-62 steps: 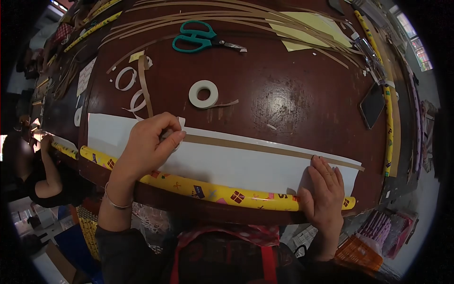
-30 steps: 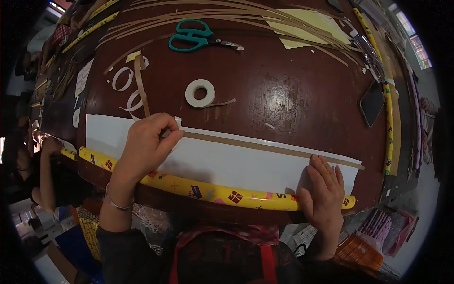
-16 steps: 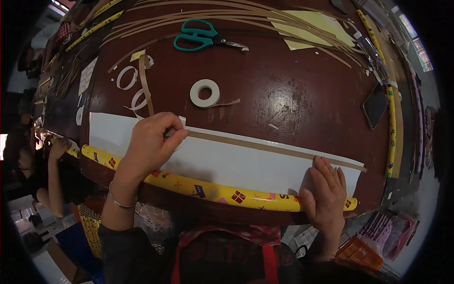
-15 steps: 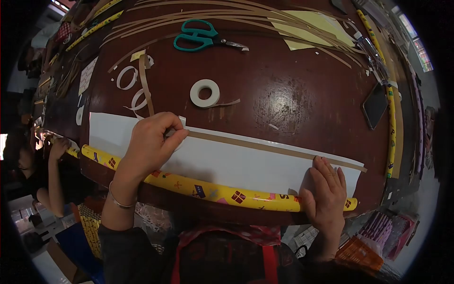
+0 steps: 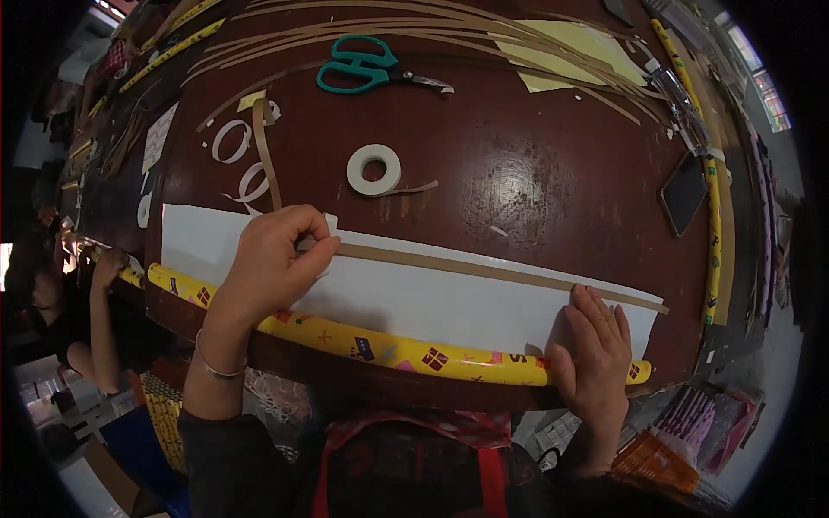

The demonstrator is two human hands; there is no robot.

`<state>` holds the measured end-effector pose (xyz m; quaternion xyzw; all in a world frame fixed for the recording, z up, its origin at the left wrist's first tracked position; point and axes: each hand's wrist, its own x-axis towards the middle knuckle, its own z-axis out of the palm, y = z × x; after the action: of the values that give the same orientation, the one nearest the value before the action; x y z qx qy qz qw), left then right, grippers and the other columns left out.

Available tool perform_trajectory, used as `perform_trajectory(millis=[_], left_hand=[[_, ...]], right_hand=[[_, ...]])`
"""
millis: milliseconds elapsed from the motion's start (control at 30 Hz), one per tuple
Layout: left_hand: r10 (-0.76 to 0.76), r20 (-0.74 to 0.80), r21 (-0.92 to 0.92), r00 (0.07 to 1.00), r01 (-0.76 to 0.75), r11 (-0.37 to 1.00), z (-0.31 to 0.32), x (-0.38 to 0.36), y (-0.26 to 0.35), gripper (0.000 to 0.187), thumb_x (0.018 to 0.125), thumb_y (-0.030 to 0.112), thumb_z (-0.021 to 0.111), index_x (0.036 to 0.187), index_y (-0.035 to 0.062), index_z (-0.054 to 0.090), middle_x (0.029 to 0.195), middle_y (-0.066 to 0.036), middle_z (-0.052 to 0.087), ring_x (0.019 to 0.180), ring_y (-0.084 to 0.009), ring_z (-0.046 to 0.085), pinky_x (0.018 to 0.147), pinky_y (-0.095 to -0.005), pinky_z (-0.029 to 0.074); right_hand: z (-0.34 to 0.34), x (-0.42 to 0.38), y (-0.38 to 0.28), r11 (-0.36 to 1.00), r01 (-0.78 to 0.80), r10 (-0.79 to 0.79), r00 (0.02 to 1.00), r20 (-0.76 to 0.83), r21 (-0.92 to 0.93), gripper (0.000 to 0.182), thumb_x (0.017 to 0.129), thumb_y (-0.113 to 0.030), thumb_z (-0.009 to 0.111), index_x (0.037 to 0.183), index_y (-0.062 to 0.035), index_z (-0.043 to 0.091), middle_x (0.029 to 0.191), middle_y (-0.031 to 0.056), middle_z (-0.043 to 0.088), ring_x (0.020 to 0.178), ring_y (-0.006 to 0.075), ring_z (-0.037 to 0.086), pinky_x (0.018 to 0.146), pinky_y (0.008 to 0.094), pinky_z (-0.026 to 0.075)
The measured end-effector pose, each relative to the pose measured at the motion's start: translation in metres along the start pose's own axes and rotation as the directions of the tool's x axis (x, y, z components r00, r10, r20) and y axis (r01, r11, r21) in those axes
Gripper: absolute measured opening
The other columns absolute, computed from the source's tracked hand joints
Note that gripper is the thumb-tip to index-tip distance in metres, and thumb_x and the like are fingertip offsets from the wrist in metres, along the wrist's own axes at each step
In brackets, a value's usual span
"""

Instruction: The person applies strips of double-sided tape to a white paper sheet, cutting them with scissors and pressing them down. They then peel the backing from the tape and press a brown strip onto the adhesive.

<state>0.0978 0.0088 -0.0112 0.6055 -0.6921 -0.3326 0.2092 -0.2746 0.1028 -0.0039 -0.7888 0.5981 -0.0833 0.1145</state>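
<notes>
A roll of yellow patterned wrapping paper [image 5: 414,356] lies along the near table edge, its white underside [image 5: 466,312] spread flat beyond it. Along the far edge of that white side runs a narrow brown strip [image 5: 458,263]. My left hand [image 5: 285,259] is closed, thumb and forefinger pinching the strip's left part over the paper. Flat at the right end, my right hand [image 5: 596,350] has its fingertips on the strip and its thumb and palm over the yellow roll. What lies beneath the left palm is hidden.
Beyond the paper are a roll of white tape [image 5: 354,177], teal-handled scissors [image 5: 358,65] and curled paper scraps [image 5: 231,142]. Long brown strips [image 5: 414,34] cross the far side. A phone [image 5: 685,194] lies at right. Another person's hand [image 5: 108,266] is at left.
My left hand has shifted very slightly left, still pinching the strip. The right hand stays in place.
</notes>
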Motion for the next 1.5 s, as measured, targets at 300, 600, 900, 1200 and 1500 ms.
perform_trajectory(millis=[300, 600, 900, 1200, 1500], left_hand=[[0.057, -0.020, 0.088, 0.998, -0.055, 0.995, 0.002, 0.001, 0.001, 0.017, 0.083, 0.013, 0.068, 0.077, 0.0014, 0.058, 0.070, -0.008, 0.059, 0.055, -0.0188, 0.055, 0.052, -0.0315, 0.043], [0.078, -0.047, 0.135, 0.996, -0.071, 0.988, 0.005, -0.002, 0.003, 0.016, 0.083, 0.012, 0.070, 0.078, 0.0019, 0.059, 0.071, -0.009, 0.059, 0.059, -0.0205, 0.056, 0.055, -0.0326, 0.044], [0.182, -0.093, 0.135, 0.979, -0.169, 0.976, 0.009, -0.002, -0.002, 0.014, 0.083, 0.006, 0.069, 0.080, -0.0007, 0.057, 0.071, -0.010, 0.056, 0.061, -0.0212, 0.054, 0.057, -0.0328, 0.042], [0.176, -0.089, 0.127, 0.980, -0.164, 0.978, 0.010, -0.003, -0.003, 0.013, 0.083, 0.008, 0.069, 0.081, 0.0000, 0.059, 0.073, -0.012, 0.060, 0.064, -0.0257, 0.058, 0.059, -0.0364, 0.045], [0.230, -0.094, 0.204, 0.968, -0.208, 0.957, 0.010, -0.002, -0.006, 0.014, 0.084, 0.013, 0.069, 0.081, 0.0024, 0.060, 0.076, -0.011, 0.061, 0.068, -0.0291, 0.061, 0.063, -0.0395, 0.048]], right_hand=[[0.000, 0.000, 0.000, 1.000, -0.011, 0.011, 1.000, 0.012, 0.001, 0.043, 0.083, -0.029, 0.068, 0.114, 0.0011, 0.065, 0.138, 0.0190, 0.057, 0.131, 0.0360, 0.052, 0.109, 0.0600, 0.032], [-0.001, 0.000, 0.000, 1.000, 0.000, 0.000, 1.000, 0.000, 0.000, 0.045, 0.083, -0.031, 0.071, 0.114, 0.0006, 0.064, 0.137, 0.0185, 0.057, 0.130, 0.0356, 0.052, 0.107, 0.0592, 0.033], [0.002, -0.002, -0.004, 0.997, -0.028, 0.016, 0.989, -0.145, -0.078, 0.049, 0.083, -0.041, 0.071, 0.110, -0.0010, 0.065, 0.128, 0.0182, 0.062, 0.123, 0.0348, 0.057, 0.103, 0.0607, 0.037], [0.012, 0.023, -0.051, 0.978, 0.207, -0.208, 0.971, -0.120, -0.020, 0.052, 0.086, -0.043, 0.069, 0.113, 0.0001, 0.063, 0.130, 0.0215, 0.057, 0.127, 0.0375, 0.052, 0.103, 0.0601, 0.039], [0.031, 0.057, -0.096, 0.931, 0.363, -0.361, 0.930, -0.064, 0.026, 0.058, 0.089, -0.049, 0.063, 0.115, 0.0017, 0.059, 0.132, 0.0247, 0.054, 0.126, 0.0401, 0.050, 0.103, 0.0533, 0.040]])
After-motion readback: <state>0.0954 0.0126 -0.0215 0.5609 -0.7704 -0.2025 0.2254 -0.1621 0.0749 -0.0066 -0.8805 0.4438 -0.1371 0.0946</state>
